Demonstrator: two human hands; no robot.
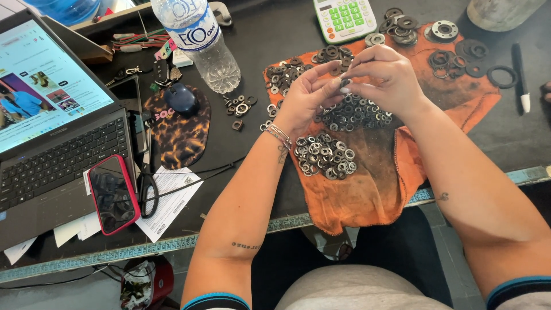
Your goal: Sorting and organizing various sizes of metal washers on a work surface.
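Far left of the frame: an open laptop [51,132] fills the upper left corner, its screen lit. A phone in a red case [113,194] lies face up on the laptop's lower right corner, and printed paper slips [172,201] sit just beside it on the dark desk [275,34], crossed by a black cable.

Left of centre: a tortoiseshell mouse pad [181,135] carries a dark blue mouse [182,99]. Above it a clear plastic water bottle [201,43] lies tilted toward the upper edge. A small loose cluster of washers [240,106] rests on the desk between the bottle and the cloth.

Centre: an orange cloth [373,183], stained dark in the middle, drapes over the desk's front edge. On it lie several heaps of metal washers: a near heap [325,155] just below the wrists and a middle heap [356,113], partly hidden beneath the hands. The left hand [307,97] and the right hand [387,77] meet above the middle heap, fingertips pressed toward each other, pinching a small dark washer [345,82] between them. A bracelet rings the left wrist.

Right of centre: a white calculator with green keys [344,18] stands at the upper edge, with larger dark rings and washers [402,26] beside it.

Far right: black rubber rings [465,57] lie on the cloth's upper corner, and a black marker [520,77] rests on the desk.
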